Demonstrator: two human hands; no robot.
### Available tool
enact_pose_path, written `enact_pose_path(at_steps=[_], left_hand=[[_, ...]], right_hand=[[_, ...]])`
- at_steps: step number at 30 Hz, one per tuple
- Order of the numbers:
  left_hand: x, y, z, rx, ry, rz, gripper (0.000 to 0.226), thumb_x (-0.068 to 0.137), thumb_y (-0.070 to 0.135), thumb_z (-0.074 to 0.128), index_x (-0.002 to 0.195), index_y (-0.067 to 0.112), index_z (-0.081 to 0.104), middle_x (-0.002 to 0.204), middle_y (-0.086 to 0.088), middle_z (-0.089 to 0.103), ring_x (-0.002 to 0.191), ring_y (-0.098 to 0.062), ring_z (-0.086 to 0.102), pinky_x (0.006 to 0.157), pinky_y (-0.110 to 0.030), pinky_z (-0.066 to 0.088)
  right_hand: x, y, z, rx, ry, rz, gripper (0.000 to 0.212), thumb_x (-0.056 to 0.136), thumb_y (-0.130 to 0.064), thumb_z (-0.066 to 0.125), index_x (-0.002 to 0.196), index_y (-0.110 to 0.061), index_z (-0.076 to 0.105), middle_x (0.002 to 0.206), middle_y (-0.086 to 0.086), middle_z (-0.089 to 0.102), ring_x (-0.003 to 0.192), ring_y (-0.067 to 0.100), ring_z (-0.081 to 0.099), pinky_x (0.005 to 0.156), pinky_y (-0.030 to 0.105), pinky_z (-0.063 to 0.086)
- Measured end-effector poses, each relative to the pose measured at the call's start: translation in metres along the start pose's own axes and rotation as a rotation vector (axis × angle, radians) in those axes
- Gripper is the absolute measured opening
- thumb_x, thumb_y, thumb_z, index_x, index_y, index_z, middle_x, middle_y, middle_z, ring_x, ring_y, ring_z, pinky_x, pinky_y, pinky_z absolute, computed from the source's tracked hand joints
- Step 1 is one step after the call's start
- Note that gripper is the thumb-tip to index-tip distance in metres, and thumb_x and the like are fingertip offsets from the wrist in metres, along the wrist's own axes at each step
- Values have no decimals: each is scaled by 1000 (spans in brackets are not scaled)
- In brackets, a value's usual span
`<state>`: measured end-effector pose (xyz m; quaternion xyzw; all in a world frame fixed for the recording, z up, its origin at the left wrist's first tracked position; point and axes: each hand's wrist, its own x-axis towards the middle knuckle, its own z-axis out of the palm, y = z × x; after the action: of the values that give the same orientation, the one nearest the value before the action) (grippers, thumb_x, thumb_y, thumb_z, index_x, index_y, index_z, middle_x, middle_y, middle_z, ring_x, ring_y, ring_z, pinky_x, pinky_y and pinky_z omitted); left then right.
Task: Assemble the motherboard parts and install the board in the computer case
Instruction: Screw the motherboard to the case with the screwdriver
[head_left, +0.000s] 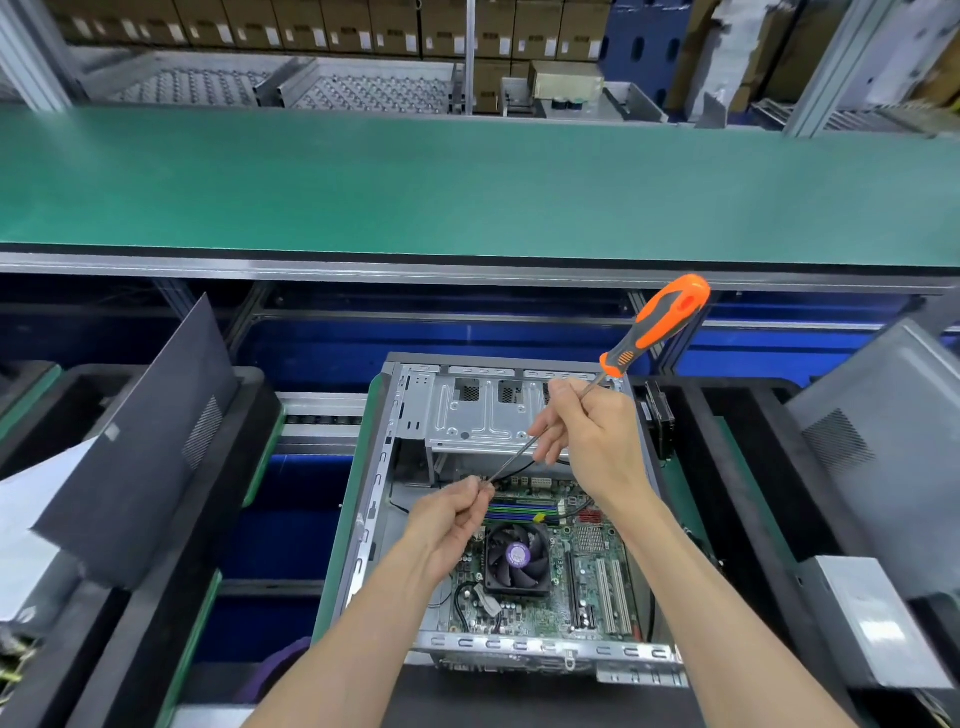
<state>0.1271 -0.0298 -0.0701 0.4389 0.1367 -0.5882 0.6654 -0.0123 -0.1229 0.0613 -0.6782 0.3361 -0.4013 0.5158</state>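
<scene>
1. Across the far half of the view runs a green belt (467, 182), bare, edged in grey metal.
2. Behind it stand roller racks (332, 88) and rows of brown cartons (322, 26), with blue bins (644, 47) to the right.
3. Below the belt's near edge are blue panels (311, 353) and grey frame struts.
4. Black trays (753, 467) with green linings line the near bench; a dark side panel (145, 447) leans on the left one, and a grey panel (883, 441) leans at the right.
5. At centre an open case (374, 493) lies on its side in a green-lined tray.
6. Inside the case the board (587, 587) lies flat, with a fan (517, 558) on it, memory sticks just beyond the fan, and white slots to the right.
7. A silver drive cage (467, 415) fills the case's far end.
8. A screwdriver (654, 327) with an orange and grey handle slants above the case, handle up and to the right.
9. The right hand (587, 436) is curled around the bare shaft, below the handle.
10. The left hand (452, 514) has its fingertips pinched together at the shaft's tip; what they pinch is too small to tell.
</scene>
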Motion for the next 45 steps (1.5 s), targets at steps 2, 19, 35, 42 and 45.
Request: enact_pose_path(at_steps=[2, 19, 35, 42, 45], left_hand=[[-1, 0, -1, -28, -3, 21, 29, 81, -8, 67, 110, -9, 62, 89, -20, 75, 80, -23, 75, 61, -24, 59], [-10, 7, 6, -293, -136, -33, 20, 70, -2, 73, 88, -9, 73, 89, -18, 73, 85, -22, 74, 63, -26, 61], [-4, 14, -3, -254, -108, 38, 46, 98, 29, 61, 102, -16, 67, 104, -28, 71, 98, -36, 72, 81, -41, 61], [25, 14, -8, 745, 432, 245, 18, 91, 3, 49, 83, 8, 65, 80, -6, 68, 40, -15, 34, 41, -23, 31], [32, 11, -6, 1310, 358, 419, 29, 86, 0, 51, 103, 10, 72, 84, -10, 70, 61, -21, 56, 54, -26, 45]], right_hand=[[0, -1, -1, 6, 15, -1, 54, 103, -27, 47, 66, 9, 63, 53, 8, 64, 41, 26, 60, 39, 30, 46], [-1, -11, 2, 58, 41, -38, 47, 106, -15, 42, 71, 9, 62, 59, 16, 65, 45, 36, 62, 40, 37, 48], [8, -19, 1, 80, 73, -38, 46, 107, -13, 42, 67, 1, 61, 61, 24, 63, 47, 37, 63, 42, 34, 51], [9, -3, -10, -4, 68, -36, 47, 106, -15, 44, 67, 5, 62, 58, 17, 64, 47, 34, 63, 45, 46, 52], [7, 9, -10, -20, 48, -7, 45, 103, -22, 46, 66, -2, 62, 58, 14, 65, 47, 34, 63, 46, 49, 52]])
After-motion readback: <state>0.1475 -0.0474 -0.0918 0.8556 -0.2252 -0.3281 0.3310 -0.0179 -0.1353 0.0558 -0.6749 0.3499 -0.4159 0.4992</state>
